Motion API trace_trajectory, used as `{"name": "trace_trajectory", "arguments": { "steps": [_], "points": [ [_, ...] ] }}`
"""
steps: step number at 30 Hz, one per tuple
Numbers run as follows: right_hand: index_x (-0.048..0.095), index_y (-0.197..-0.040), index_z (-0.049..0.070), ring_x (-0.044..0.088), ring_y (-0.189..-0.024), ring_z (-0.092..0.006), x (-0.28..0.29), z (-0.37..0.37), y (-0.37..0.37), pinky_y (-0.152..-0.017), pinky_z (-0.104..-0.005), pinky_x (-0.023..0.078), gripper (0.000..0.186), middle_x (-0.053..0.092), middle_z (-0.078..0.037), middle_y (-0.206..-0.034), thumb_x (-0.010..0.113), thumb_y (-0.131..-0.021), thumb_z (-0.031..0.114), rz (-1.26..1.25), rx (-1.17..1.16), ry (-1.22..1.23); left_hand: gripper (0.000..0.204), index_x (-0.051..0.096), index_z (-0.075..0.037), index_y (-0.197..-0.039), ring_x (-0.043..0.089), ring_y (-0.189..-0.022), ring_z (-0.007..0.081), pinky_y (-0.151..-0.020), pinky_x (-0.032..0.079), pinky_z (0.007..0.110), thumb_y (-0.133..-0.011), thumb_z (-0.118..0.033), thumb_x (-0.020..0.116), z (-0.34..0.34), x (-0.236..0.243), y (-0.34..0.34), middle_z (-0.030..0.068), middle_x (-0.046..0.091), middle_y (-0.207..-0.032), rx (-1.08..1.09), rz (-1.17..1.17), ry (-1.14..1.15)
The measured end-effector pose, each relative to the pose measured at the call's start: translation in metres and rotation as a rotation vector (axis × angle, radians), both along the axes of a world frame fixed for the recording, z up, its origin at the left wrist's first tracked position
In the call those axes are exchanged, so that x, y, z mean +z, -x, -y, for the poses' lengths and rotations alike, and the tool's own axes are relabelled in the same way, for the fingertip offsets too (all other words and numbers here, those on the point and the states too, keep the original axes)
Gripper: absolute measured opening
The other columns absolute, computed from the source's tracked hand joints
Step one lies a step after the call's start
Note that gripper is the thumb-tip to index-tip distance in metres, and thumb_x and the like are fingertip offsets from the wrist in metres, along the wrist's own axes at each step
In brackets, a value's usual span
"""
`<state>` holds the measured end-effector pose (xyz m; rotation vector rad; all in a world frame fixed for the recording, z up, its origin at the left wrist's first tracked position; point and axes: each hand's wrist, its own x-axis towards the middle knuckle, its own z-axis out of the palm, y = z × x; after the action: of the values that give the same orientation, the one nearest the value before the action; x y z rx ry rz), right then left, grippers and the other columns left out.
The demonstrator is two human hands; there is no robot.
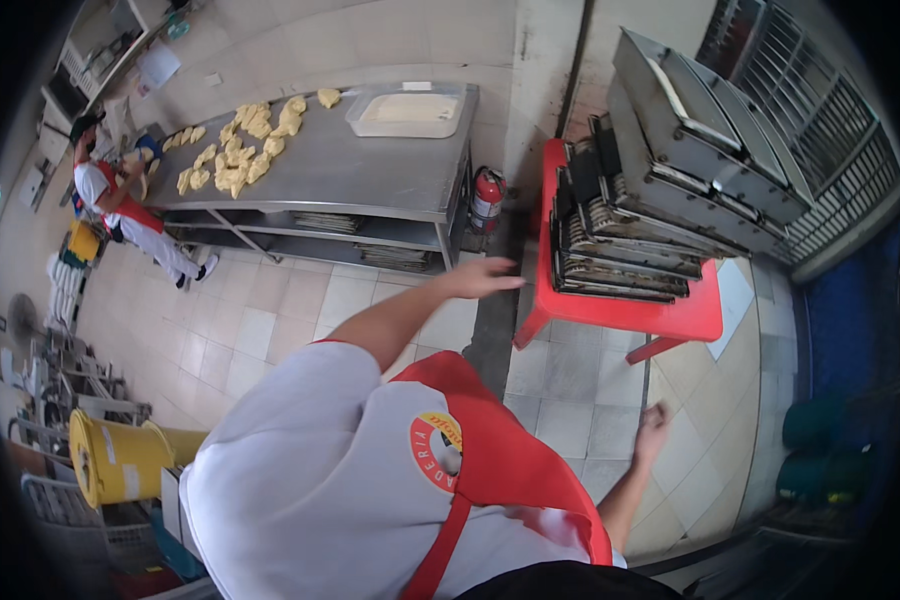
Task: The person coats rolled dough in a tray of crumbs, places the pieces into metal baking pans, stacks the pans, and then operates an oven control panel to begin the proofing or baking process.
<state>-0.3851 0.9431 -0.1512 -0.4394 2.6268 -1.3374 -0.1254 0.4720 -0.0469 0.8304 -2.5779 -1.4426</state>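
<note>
My left hand [485, 277] is held out with fingers extended and apart, holding nothing, beside a stack of dark, worn metal trays [625, 270]. These sit on a red plastic table [705, 305]. Larger metal pans [700, 130] are piled at a tilt on top. My right hand [653, 425] hangs lower, to the right of my red apron, over the tiled floor; its fingers are loosely curled and apart, with nothing seen in them.
A steel worktable [360, 170] at back left bears dough pieces [240, 160] and a pale-filled tub [405, 112]. A co-worker [110, 195] stands at its left end. A fire extinguisher [485, 200] stands beside it. Yellow buckets [110, 460] are at lower left, a barred grille [840, 180] at right.
</note>
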Motion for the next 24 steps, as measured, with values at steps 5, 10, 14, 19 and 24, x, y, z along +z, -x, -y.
{"name": "trace_trajectory", "arguments": {
  "steps": [5,10,14,19,24],
  "points": [
    [0.047,-0.146,-0.002,0.045,-0.139,-0.0335,0.245,0.152,-0.093,-0.115,-0.047,0.034,0.05,0.048,-0.017,-0.151,0.055,-0.103,0.022,-0.651,0.275,0.57,0.089,0.035,-0.001,-0.154,0.044,-0.141,0.0261,-0.117,0.034,0.039,-0.097,-0.068,0.05,-0.123,0.025,0.106,0.0157,0.048,-0.152,0.07,-0.275,-1.085],
    [0.044,-0.152,0.003,0.036,-0.144,-0.0474,0.079,0.147,-0.136,-0.12,-0.054,0.025,0.066,0.037,-0.027,-0.158,0.06,-0.098,0.038,-0.446,0.362,-0.222,0.072,0.038,-0.008,-0.151,0.045,-0.141,0.029,-0.117,0.034,0.044,-0.1,-0.057,0.053,-0.156,0.064,0.078,0.0163,0.048,-0.152,0.066,-0.58,-1.367],
    [0.064,-0.133,0.001,0.045,-0.14,-0.0431,-0.02,-0.009,-0.122,-0.115,-0.0458,0.038,0.059,0.045,-0.028,-0.152,0.075,-0.088,0.037,0.139,0.057,-0.487,0.055,0.037,-0.007,-0.151,0.052,-0.135,0.0323,-0.116,0.036,0.048,-0.104,-0.034,0.049,-0.059,0.095,-0.022,0.0207,0.051,-0.148,0.086,-0.965,-0.933],
    [0.068,-0.125,0.0,0.064,-0.119,-0.0347,-0.035,-0.126,-0.018,-0.103,-0.0407,0.049,0.05,0.067,-0.025,-0.126,0.073,-0.088,0.033,0.276,-0.478,-0.116,0.039,0.055,-0.004,-0.134,0.062,-0.11,0.0178,-0.101,0.046,0.034,-0.103,-0.028,0.055,-0.06,0.075,-0.035,0.01,0.066,-0.12,0.407,-0.808,-0.671],
    [0.069,-0.121,-0.001,0.067,-0.111,-0.0306,0.004,-0.078,0.086,-0.096,-0.0382,0.051,0.041,0.07,-0.021,-0.118,0.071,-0.091,0.026,0.043,-0.389,0.021,0.022,0.064,-0.002,-0.112,0.062,-0.092,0.014,-0.091,0.048,0.032,-0.098,-0.02,0.063,-0.165,0.041,0.068,0.0043,0.067,-0.1,0.205,-0.569,-0.63]
  ]
}}
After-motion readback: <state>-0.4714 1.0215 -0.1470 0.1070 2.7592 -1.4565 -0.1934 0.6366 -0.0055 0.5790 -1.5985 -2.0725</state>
